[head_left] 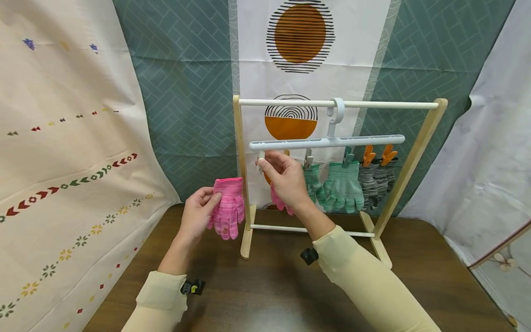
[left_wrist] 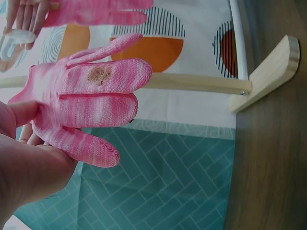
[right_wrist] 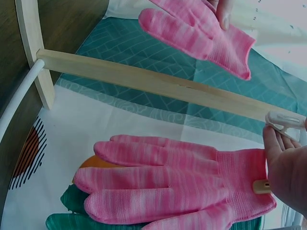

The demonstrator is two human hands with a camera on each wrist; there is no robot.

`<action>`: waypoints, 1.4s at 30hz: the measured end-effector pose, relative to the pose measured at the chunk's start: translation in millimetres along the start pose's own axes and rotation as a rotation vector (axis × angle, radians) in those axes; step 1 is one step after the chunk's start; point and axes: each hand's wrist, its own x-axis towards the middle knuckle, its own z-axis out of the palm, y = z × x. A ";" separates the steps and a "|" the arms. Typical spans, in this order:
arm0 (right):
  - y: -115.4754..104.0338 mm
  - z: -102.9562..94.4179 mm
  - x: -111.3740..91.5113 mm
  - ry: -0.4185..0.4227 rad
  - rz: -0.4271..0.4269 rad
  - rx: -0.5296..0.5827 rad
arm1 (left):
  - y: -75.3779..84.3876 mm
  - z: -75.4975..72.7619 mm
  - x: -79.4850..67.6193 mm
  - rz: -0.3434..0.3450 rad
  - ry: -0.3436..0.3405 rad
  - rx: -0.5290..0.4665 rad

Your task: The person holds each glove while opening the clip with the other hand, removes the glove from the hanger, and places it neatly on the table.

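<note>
A pink knit glove [head_left: 228, 207] hangs fingers down from my left hand [head_left: 198, 211], pinched near its cuff between thumb and fingers. The left wrist view shows a brown stain [left_wrist: 100, 75] on one of its fingers. My right hand [head_left: 290, 182] pinches a white clothespin [head_left: 261, 160] just below the left end of the pale hanger [head_left: 290, 144]. Another pink glove [right_wrist: 168, 184] hangs beside my right hand, with a tan clothespin [right_wrist: 261, 187] at its cuff; in the head view the hand mostly hides it.
The hanger hooks over the top bar of a wooden rack [head_left: 415, 157] on the brown table [head_left: 265, 286]. Green gloves [head_left: 342, 184] and grey-black gloves [head_left: 383, 180] hang along it from clothespins, the rightmost of them orange [head_left: 388, 155]. Patterned cloths [head_left: 182, 92] stand behind and at the sides.
</note>
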 end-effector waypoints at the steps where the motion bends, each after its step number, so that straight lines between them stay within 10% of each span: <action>1: 0.0 0.3 0.4 -0.001 0.003 0.001 | -0.8 -1.7 -0.5 -0.005 0.000 0.000; 42: 6.2 -15.8 -11.8 -0.056 -0.109 -0.045 | -12.5 -43.9 -2.5 -0.081 0.071 0.047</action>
